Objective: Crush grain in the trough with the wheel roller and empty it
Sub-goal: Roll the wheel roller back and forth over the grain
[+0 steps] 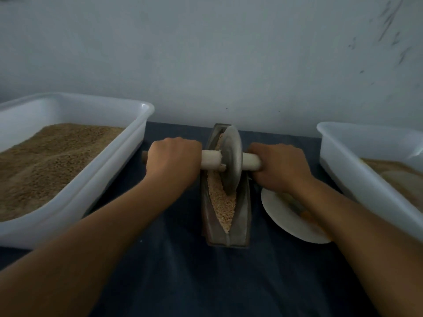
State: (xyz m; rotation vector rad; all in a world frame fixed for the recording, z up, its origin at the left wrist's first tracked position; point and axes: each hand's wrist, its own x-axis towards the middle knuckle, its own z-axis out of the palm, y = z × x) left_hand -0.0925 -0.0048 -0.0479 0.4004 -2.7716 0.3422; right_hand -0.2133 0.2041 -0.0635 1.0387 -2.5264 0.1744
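A narrow metal trough (242, 227) stands lengthwise in the middle of the dark cloth, holding pale grain (223, 202). The grey metal wheel roller (231, 161) stands upright in the trough, near its middle, on a pale handle bar that runs left to right. My left hand (174, 161) grips the bar's left side; a short stub of the bar shows beyond it. My right hand (278, 165) grips the right side, its fingers curled round the bar.
A large white tub (128, 156) of brown grain sits at the left. Another white tub (338, 161) with lighter contents sits at the right. A white plate (278, 216) lies under my right forearm beside the trough. A pale wall stands close behind.
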